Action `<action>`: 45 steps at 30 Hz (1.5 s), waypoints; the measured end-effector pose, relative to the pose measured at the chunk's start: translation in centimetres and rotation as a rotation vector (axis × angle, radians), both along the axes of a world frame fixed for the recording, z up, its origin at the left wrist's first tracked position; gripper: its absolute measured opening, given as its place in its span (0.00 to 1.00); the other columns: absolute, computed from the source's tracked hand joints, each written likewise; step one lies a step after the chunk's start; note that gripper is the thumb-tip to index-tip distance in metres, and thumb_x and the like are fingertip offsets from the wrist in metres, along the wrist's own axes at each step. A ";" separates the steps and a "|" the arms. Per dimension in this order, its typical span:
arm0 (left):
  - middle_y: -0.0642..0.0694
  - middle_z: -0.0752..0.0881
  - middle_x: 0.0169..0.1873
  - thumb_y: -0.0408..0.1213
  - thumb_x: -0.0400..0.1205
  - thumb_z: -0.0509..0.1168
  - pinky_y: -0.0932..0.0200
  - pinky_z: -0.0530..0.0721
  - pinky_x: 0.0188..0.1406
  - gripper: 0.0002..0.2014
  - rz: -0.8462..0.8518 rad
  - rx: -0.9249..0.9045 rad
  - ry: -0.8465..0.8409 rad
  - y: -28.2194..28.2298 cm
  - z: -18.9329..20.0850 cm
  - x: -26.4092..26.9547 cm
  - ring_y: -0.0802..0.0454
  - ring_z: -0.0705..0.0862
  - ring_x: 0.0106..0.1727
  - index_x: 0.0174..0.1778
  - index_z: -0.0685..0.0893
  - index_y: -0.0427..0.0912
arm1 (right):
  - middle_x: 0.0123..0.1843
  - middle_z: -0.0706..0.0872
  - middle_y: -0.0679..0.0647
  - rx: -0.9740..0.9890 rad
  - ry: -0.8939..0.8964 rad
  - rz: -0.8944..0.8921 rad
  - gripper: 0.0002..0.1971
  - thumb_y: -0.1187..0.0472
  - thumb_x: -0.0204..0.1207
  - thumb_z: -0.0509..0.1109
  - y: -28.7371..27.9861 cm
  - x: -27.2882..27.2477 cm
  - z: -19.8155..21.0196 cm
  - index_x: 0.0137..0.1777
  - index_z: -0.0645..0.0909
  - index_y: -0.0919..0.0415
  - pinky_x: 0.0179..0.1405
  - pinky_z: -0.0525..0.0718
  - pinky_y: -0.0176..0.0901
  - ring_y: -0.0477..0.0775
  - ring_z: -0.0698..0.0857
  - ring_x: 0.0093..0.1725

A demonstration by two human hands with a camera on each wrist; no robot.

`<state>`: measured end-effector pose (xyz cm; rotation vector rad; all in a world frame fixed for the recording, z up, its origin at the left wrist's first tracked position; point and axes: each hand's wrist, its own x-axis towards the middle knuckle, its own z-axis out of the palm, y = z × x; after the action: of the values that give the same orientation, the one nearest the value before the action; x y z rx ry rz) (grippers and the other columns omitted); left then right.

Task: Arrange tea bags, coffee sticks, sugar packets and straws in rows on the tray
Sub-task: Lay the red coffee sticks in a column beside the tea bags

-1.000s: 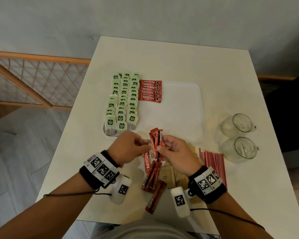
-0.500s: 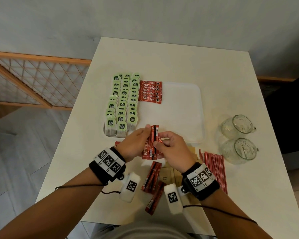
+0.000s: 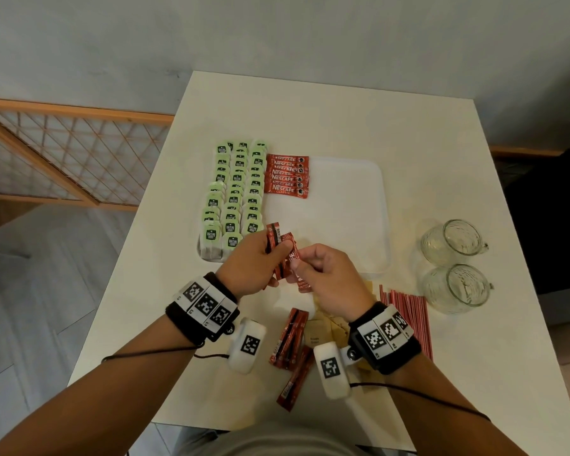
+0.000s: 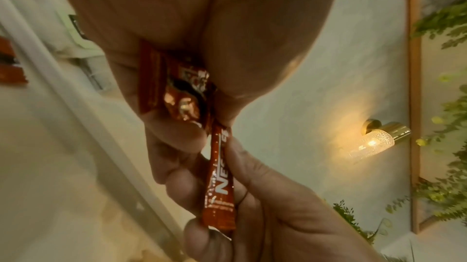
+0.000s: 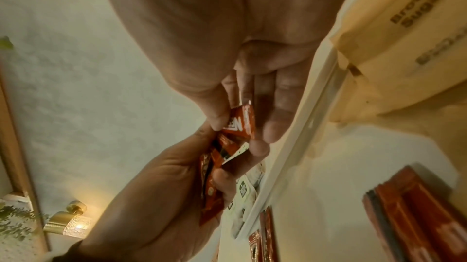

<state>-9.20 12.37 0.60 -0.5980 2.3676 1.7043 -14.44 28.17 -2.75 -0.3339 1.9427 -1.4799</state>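
A white tray [image 3: 343, 225] lies mid-table. Green tea bags [image 3: 237, 192] fill three rows along its left side, and a short row of red coffee sticks [image 3: 287, 176] lies beside them. Over the tray's near edge my left hand [image 3: 254, 261] grips a small bundle of coffee sticks [image 3: 272, 238] upright. My right hand [image 3: 326, 274] pinches one stick [image 3: 293, 255] of that bundle between thumb and fingers. The left wrist view shows that stick [image 4: 221, 182] held by the right hand's fingers. The right wrist view shows its red end [image 5: 242, 124] in the pinch.
Loose coffee sticks [image 3: 290, 340] lie on the table near me, beside brown sugar packets [image 3: 323, 327]. Red straws [image 3: 408, 314] lie to the right. Two glass mugs [image 3: 454, 264] stand at the right edge. A wooden lattice gate [image 3: 63, 159] is left of the table.
Both hands have risen from above the loose pile to the tray's near edge with the bundle. The right hand now draws one stick sideways from the left hand's bundle.
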 end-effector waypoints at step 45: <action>0.46 0.75 0.25 0.41 0.85 0.69 0.64 0.70 0.20 0.17 0.264 0.096 0.078 -4.3 -1.4 -1.2 0.56 0.72 0.21 0.45 0.83 0.27 | 0.39 0.89 0.54 0.034 0.167 -0.147 0.08 0.65 0.81 0.75 -0.5 -7.1 0.0 0.45 0.89 0.51 0.36 0.84 0.34 0.45 0.83 0.37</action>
<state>-10.36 8.11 -0.83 -0.8761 2.3278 1.9695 -21.50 27.69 -2.75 -0.3143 2.1626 -1.5526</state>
